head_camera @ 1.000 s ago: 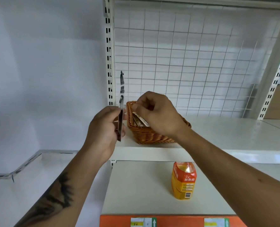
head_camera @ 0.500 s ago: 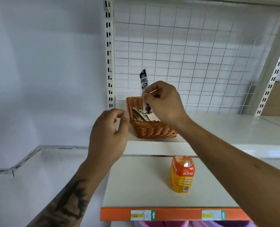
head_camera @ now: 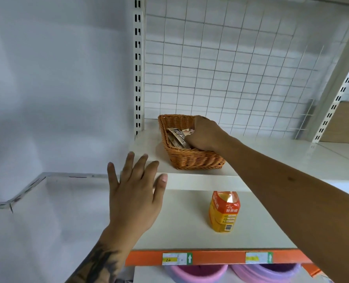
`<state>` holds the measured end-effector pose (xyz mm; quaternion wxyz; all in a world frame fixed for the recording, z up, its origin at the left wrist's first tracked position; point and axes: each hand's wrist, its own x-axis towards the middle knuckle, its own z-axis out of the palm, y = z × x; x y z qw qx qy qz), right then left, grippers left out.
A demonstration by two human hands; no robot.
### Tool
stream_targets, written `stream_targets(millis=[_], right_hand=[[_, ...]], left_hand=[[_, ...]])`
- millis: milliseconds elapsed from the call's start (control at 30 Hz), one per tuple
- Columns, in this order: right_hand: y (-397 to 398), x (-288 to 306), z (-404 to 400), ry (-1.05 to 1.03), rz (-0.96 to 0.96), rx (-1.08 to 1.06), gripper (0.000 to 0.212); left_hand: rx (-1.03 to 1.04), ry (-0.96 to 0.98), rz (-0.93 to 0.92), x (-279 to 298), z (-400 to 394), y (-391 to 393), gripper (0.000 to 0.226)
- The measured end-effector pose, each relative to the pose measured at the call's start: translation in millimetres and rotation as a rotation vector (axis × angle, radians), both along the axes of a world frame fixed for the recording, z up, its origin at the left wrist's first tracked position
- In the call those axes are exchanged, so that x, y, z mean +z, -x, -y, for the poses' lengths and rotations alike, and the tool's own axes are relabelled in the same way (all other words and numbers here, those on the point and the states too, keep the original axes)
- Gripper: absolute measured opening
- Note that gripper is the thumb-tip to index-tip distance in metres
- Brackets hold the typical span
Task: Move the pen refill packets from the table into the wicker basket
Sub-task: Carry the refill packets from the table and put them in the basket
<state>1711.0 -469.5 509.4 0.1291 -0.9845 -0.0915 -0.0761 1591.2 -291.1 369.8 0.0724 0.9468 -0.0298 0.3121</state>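
Observation:
A wicker basket [head_camera: 196,158] stands on the upper white shelf [head_camera: 292,158], near its left end. Several pen refill packets [head_camera: 175,137] lie inside it. My right hand [head_camera: 206,135] reaches down into the basket with curled fingers and holds one packet, whose red and white end [head_camera: 186,131] shows at my fingertips. My left hand [head_camera: 134,197] hovers in front of the shelf edge, below and left of the basket. Its fingers are spread and it holds nothing.
An orange juice carton [head_camera: 223,213] stands on the lower shelf [head_camera: 179,227], which has an orange price strip [head_camera: 216,257] along its front. Pink and purple bowls [head_camera: 198,272] sit beneath. A wire grid [head_camera: 230,68] backs the shelf, and a slotted post [head_camera: 137,58] rises left of the basket.
My left hand passed the packet to my right hand, then opened and dropped lower. My right hand carried that packet down into the basket.

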Motion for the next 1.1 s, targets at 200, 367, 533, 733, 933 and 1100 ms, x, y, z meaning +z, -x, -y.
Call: stream_targets(millis=[200, 367, 533, 733, 933, 1100], right_hand=[[28.5, 2.7, 15.0, -0.090, 0.105, -0.016, 0.036], [106.2, -47.4, 37.8, -0.040, 0.370, 0.137, 0.055], [182.0, -143.3, 65.1, -0.022, 0.449, 0.345, 0.058], [307.5, -262.5, 45.6, -0.071, 0.218, 0.780, 0.057], [441.8, -334.2, 18.5, 0.043, -0.075, 1.109, 0.058], [568.5, -364.7, 5.2, 0.077, -0.194, 1.322, 0.053]], left_hand=[[0.050, -0.040, -0.046, -6.9, 4.6, 20.0, 0.063], [0.087, -0.010, -0.175, -28.3, 9.6, 69.3, 0.067], [0.298, 0.161, -0.413, -80.2, 40.7, 174.0, 0.082], [0.596, 0.220, -0.673, -160.7, 85.9, 346.3, 0.078], [0.865, 0.377, -0.814, -208.5, 111.7, 524.3, 0.055], [1.106, 0.523, -0.787, -220.9, 138.8, 662.8, 0.063]])
